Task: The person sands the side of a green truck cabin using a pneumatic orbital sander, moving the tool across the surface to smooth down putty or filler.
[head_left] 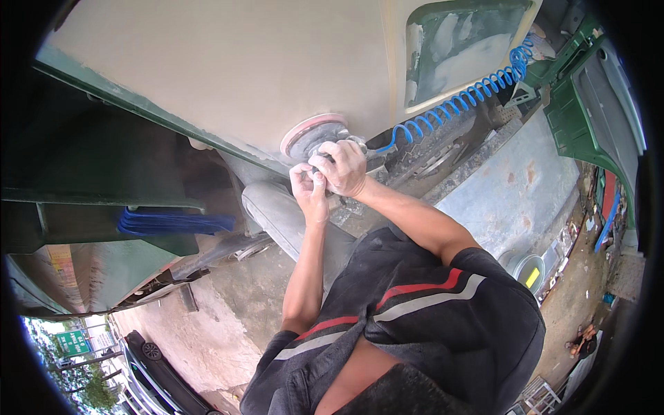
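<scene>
A round air sander [309, 140] with a pinkish disc rests tilted against a large beige vehicle panel [228, 76]. My right hand [344, 167] is wrapped around the sander's body, its fingers dusted white. Just below and to the left, my left hand [310, 190] has its fingers curled against the sander, touching the right hand. The two hands hide most of the tool's body. A coiled blue air hose [470, 95] stretches from beside the sander toward the upper right.
A panel window [463, 48] smeared with dust or filler lies at the upper right. Along the panel's lower edge runs a green strip [159, 111]. A bluish-grey sheet [512, 183] and a round can [530, 271] are at my right. A dark car [159, 373] stands lower left.
</scene>
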